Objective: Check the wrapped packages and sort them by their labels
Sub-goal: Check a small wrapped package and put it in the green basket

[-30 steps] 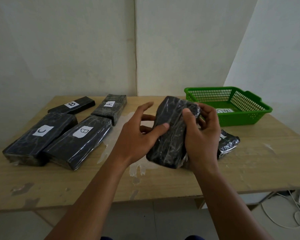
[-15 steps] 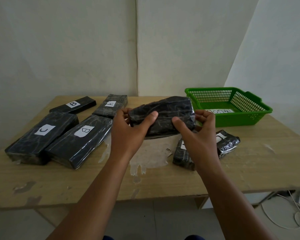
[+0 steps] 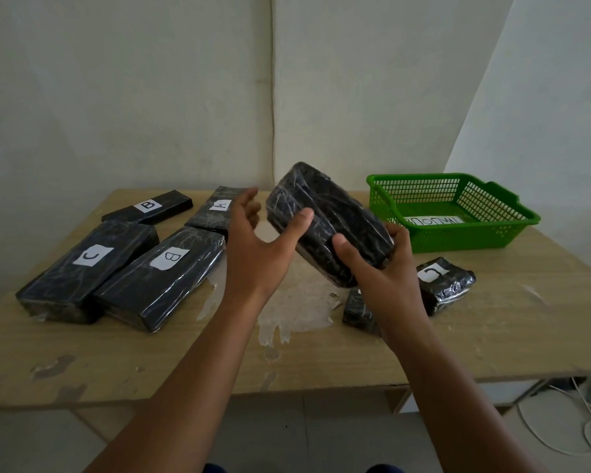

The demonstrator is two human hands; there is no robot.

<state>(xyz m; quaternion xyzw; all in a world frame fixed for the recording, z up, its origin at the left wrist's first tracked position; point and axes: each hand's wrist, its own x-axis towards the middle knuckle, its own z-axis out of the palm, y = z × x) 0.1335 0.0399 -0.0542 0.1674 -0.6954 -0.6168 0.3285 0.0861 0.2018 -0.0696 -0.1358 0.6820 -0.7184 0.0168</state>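
A black film-wrapped package (image 3: 328, 216) is held tilted above the table, with no label showing on its visible faces. My right hand (image 3: 382, 271) grips its near lower end, thumb on top. My left hand (image 3: 256, 247) touches its left side with the thumb, fingers spread and loose. On the left lie packages labelled C (image 3: 86, 268), B (image 3: 161, 274), B (image 3: 147, 206) and A (image 3: 215, 209). Behind my right wrist lies another package (image 3: 444, 285) with a partly hidden label.
A green plastic basket (image 3: 458, 233) with a paper label inside stands at the back right of the wooden table (image 3: 509, 319). White walls close in behind and to the right. White cables (image 3: 560, 431) lie on the floor at lower right.
The held package has turned from lying crosswise to tilted, its far end raised. My left hand has loosened its hold and my right hand now carries the near end.
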